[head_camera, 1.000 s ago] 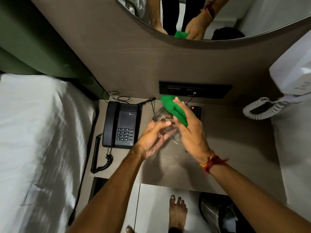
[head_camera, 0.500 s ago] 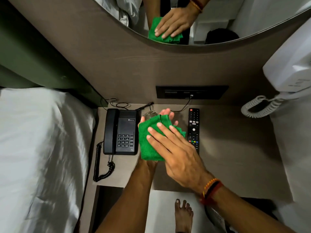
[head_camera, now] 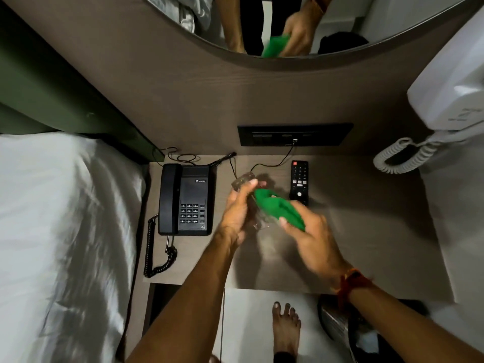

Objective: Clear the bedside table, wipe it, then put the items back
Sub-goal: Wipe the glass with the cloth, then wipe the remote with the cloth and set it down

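My left hand (head_camera: 237, 213) grips a clear drinking glass (head_camera: 242, 181), tilted above the brown bedside table (head_camera: 366, 244). My right hand (head_camera: 311, 237) is closed on a green cloth (head_camera: 277, 209), which is pushed against the glass. Both hands are blurred. A black desk phone (head_camera: 187, 199) with its coiled cord sits at the table's left. A black remote control (head_camera: 299, 182) lies toward the back, just right of my hands.
White bedding (head_camera: 65, 231) lies left of the table. A dark socket panel (head_camera: 294, 134) with a plugged cable is on the back wall under a mirror (head_camera: 288, 24). A white wall unit (head_camera: 450, 95) with coiled cord hangs at the right. A bin (head_camera: 340, 326) and my bare foot (head_camera: 285, 328) are below.
The cloth, spread flat over the glass half a second ago, is now bunched in my right hand and drawn right, uncovering the glass in my left hand.
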